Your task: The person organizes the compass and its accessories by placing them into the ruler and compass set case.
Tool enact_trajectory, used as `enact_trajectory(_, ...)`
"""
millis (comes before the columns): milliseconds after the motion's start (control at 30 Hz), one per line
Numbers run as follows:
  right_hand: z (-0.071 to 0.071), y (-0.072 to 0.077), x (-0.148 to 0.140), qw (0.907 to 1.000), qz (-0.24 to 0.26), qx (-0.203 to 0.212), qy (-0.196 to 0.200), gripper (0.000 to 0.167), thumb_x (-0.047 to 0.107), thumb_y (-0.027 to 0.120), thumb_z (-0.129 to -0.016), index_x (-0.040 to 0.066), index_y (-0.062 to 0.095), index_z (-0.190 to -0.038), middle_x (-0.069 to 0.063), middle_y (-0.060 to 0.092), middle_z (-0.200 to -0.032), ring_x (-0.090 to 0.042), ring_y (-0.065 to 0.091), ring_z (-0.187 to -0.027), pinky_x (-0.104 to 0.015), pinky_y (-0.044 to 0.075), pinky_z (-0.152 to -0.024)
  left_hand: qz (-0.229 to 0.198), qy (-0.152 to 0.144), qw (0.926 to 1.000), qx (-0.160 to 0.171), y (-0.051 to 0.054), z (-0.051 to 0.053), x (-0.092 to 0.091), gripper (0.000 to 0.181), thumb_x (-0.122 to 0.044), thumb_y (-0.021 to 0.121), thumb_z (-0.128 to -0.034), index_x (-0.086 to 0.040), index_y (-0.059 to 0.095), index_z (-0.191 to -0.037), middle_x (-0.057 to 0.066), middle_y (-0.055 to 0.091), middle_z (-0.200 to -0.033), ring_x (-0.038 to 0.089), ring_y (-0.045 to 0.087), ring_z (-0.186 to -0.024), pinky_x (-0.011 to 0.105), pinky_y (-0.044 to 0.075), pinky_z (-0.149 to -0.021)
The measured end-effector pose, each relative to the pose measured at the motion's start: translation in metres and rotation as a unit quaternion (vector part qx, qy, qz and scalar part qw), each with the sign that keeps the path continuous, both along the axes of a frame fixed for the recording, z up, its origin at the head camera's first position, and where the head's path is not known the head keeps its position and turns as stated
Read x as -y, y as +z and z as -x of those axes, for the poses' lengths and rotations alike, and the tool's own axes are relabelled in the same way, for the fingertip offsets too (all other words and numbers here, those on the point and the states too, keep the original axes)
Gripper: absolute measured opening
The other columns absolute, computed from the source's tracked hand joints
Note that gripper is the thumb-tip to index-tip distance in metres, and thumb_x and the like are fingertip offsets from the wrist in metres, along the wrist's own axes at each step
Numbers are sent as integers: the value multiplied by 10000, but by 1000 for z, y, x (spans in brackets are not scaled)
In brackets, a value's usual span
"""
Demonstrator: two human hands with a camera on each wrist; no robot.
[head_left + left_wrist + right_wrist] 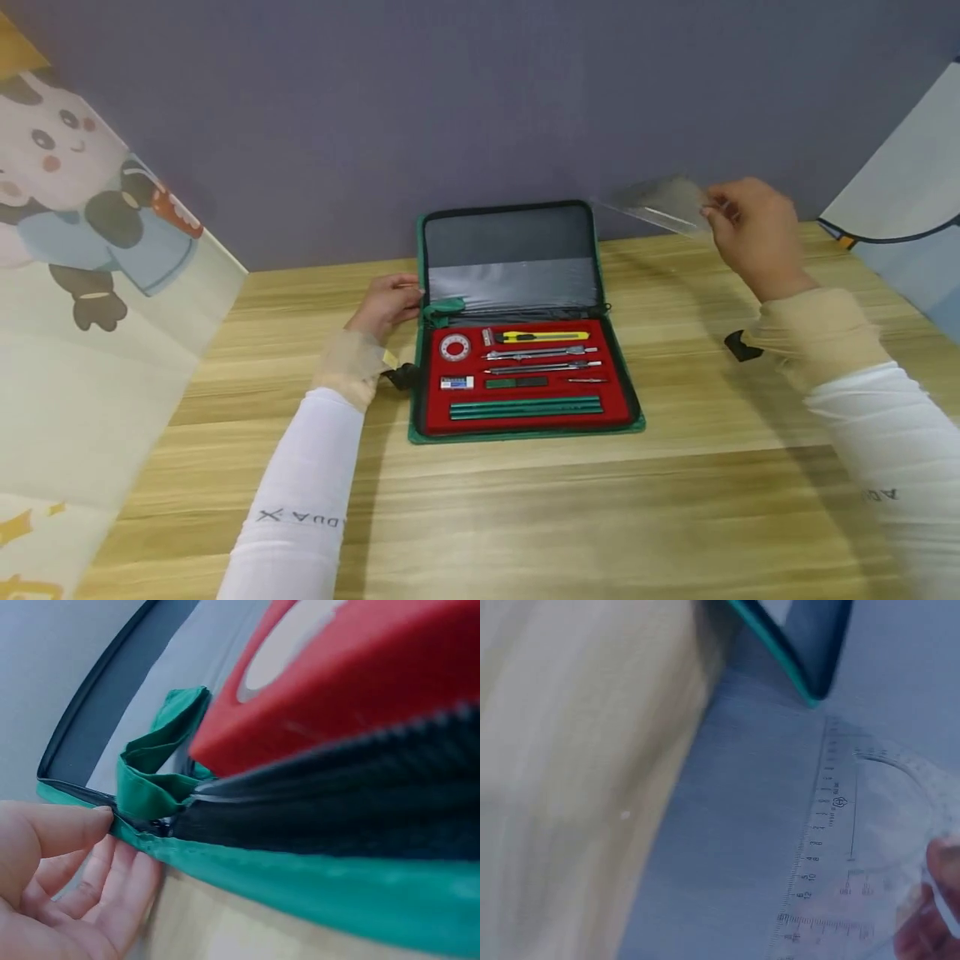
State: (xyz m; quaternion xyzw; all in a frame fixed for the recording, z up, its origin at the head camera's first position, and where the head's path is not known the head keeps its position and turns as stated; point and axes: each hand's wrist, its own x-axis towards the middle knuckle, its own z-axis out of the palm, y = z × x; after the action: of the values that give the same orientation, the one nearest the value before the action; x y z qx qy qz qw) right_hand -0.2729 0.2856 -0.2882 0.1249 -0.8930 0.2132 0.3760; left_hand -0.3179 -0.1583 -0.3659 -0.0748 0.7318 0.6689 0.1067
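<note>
A green zippered case (528,434) lies open on the table, its lid leaning up at the back. My left hand (386,307) pinches the case's left edge, thumb on top and fingers beneath, near a folded green strap (154,761). Up to the right of the lid, my right hand (757,233) holds a clear plastic protractor (832,832) by one end, with printed scales and a half-round cutout. The case's red tray (540,429) bears a yellow cutter (547,337), metal compasses (540,353), an eraser (457,382) and green pencils (525,408).
A white ring-shaped piece (454,347) and a small sharpener (488,337) also sit in the tray. The wood-grain table (585,525) meets a grey wall (360,125) behind the case. A panel with a cartoon print (90,208) stands at the left.
</note>
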Motion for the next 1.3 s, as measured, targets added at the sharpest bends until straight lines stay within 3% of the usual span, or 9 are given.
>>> enact_trajectory(67,1,4,6,9989,182,-390,-159,206,65,583,-924,-83,656,-1046,-280,624,-942,-396,571,-758,-453,423,-659,19,47,10000,-54,-1,1,-1,439,31,508,-920,36,428,-1352,45,536,-1006,50,568,-707,179,502,-618)
enact_trajectory(167,1,9,14,9938,777,-723,-338,223,121,581,-933,-46,664,-1054,-236,642,-975,-235,599,-770,-289,445,-695,77,112,9998,-151,-1,2,-5,410,21,519,-924,25,448,-1328,27,510,-1001,60,533,-749,180,485,-612)
enact_trajectory(333,-2,15,30,9837,1751,-393,102,207,157,599,-921,25,645,-1073,3,624,-964,96,491,-781,-134,396,-701,166,214,9990,-362,-2,1,-12,310,39,536,-915,-1,489,-1219,-1,465,-948,86,495,-781,217,467,-619)
enact_trajectory(433,-6,17,44,9785,1999,-106,504,170,118,599,-916,37,610,-1065,154,543,-959,72,521,-809,-164,420,-712,190,215,9983,-514,-2,-2,-15,261,71,532,-902,-3,493,-1150,13,462,-931,90,491,-761,221,471,-613)
enact_trajectory(533,-9,20,58,9684,2311,-35,938,149,61,600,-904,12,587,-1045,177,522,-955,5,557,-821,-183,440,-714,178,170,9975,-664,-2,-5,-18,228,96,526,-891,-11,491,-1089,26,458,-920,91,488,-737,215,475,-600)
enact_trajectory(733,-9,28,86,9287,3114,445,1966,122,33,605,-889,17,593,-1010,37,599,-923,-136,598,-787,-246,489,-699,83,179,9951,-968,1,-9,-20,218,139,504,-871,-45,467,-982,28,427,-882,99,451,-723,216,460,-571)
enact_trajectory(967,0,18,110,9130,3159,743,2472,69,11,572,-904,-4,561,-970,5,596,-899,-161,610,-811,-254,507,-721,556,-58,9881,-1431,0,-12,-15,197,137,505,-873,-7,449,-997,37,424,-875,117,442,-755,317,490,-668)
enact_trajectory(1167,4,5,127,9245,2431,213,2930,101,-63,588,-875,-100,507,-923,31,550,-914,-79,587,-830,-198,508,-727,520,-62,9857,-1599,-2,-14,-11,199,152,511,-866,8,451,-989,28,431,-860,96,462,-750,313,499,-678)
enact_trajectory(1300,5,-2,134,9213,2314,60,3125,93,-84,591,-864,-100,506,-898,85,537,-936,-22,572,-860,-181,502,-737,502,-49,9838,-1719,-3,-15,-12,201,172,514,-851,32,446,-979,26,431,-845,91,465,-729,281,493,-645)
